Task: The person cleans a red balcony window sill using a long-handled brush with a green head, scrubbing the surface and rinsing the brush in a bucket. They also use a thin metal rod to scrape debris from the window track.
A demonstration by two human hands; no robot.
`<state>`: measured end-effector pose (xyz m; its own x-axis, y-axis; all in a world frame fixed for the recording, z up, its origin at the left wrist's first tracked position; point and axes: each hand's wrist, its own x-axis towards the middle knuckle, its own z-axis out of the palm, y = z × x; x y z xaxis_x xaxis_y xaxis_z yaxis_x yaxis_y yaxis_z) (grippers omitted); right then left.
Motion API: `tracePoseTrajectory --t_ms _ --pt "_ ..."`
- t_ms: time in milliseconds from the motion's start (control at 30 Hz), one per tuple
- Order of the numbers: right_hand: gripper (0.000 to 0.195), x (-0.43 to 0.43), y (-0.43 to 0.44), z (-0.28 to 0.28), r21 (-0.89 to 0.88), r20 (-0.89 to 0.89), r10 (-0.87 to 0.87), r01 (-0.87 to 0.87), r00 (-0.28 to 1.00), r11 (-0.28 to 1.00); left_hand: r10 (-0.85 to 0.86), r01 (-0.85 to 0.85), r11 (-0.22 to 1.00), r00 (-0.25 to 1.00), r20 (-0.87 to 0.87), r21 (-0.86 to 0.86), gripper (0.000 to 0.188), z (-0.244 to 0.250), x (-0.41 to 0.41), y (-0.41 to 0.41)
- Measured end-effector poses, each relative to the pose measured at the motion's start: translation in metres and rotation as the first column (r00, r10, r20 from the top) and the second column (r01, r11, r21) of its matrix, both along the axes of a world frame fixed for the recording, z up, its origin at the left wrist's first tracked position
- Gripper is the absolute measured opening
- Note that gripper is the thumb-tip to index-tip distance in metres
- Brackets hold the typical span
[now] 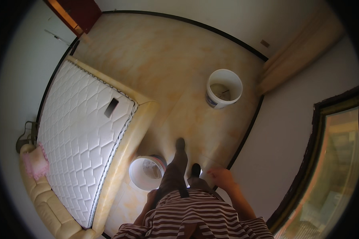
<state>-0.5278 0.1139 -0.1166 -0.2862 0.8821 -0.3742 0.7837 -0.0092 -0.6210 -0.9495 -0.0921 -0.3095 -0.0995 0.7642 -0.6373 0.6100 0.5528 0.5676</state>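
My left hand (151,195) hangs beside my left thigh, mostly hidden by the leg and sleeve, so its fingers do not show. Nearest to it stands a white plastic bucket (134,176) with some cloudy liquid in the bottom, between my leg and the bed. My right hand (223,178) hangs out to the right of my legs, near the wall, with its fingers blurred. No object shows in it. Farther ahead, to the right, another white plastic bucket (238,80) bearing a label holds murky liquid and a thin dark item.
To the left, a bed with a padded cream frame (128,134) carries a white quilted mattress (77,119). A smartphone (111,107) lies on it near the foot end. A pink-edged pillow (36,161) leans at the headboard. Right are a window (332,167) and a curtain (299,50).
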Motion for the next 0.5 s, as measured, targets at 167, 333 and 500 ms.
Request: tracePoseTrajectory --t_ms 167,333,500 --pt "0.02 -0.014 0.062 -0.012 -0.128 0.04 -0.027 0.032 0.999 0.991 -0.045 0.048 0.998 0.995 0.094 -0.029 0.029 -0.038 -0.02 0.07" --pt "0.027 0.018 0.121 -0.036 -0.142 0.138 -0.165 0.185 0.977 0.972 -0.17 0.168 0.984 0.985 -0.031 -0.05 0.037 -0.017 -0.013 0.221" --pt "0.019 0.056 0.201 -0.054 -0.232 0.293 -0.178 0.25 0.939 0.94 0.419 -0.341 0.869 0.893 0.165 -0.359 0.038 0.046 0.032 0.327"
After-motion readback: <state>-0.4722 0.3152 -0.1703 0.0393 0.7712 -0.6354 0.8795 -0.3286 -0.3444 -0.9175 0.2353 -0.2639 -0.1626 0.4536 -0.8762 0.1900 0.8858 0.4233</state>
